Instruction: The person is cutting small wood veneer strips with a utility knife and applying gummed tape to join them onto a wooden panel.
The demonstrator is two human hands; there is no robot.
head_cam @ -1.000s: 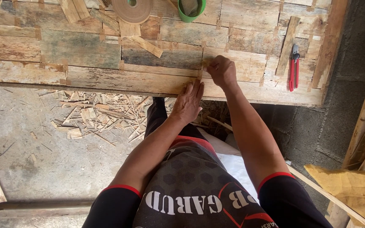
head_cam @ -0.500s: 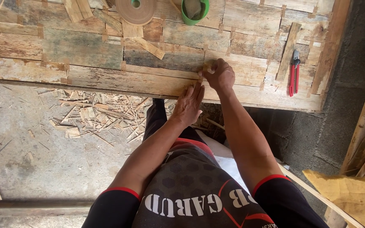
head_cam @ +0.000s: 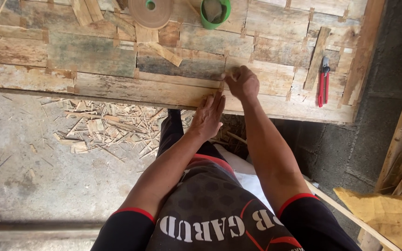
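My left hand (head_cam: 208,116) lies flat and open on the long weathered wooden plank (head_cam: 140,88); my right hand (head_cam: 242,83) seems to pinch something small. The plank looks stiff, splintery; best gripped by its edges.

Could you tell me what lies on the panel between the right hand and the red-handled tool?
Only bare wood: in the head view, patched veneer panel lies between right hand and red-handled tool.

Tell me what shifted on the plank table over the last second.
Little changed. The right hand slid slightly left along the plank seam, fingers pinched at it. The left hand stayed flat on the front plank. Tape roll, green cup and red cutter lie as before.
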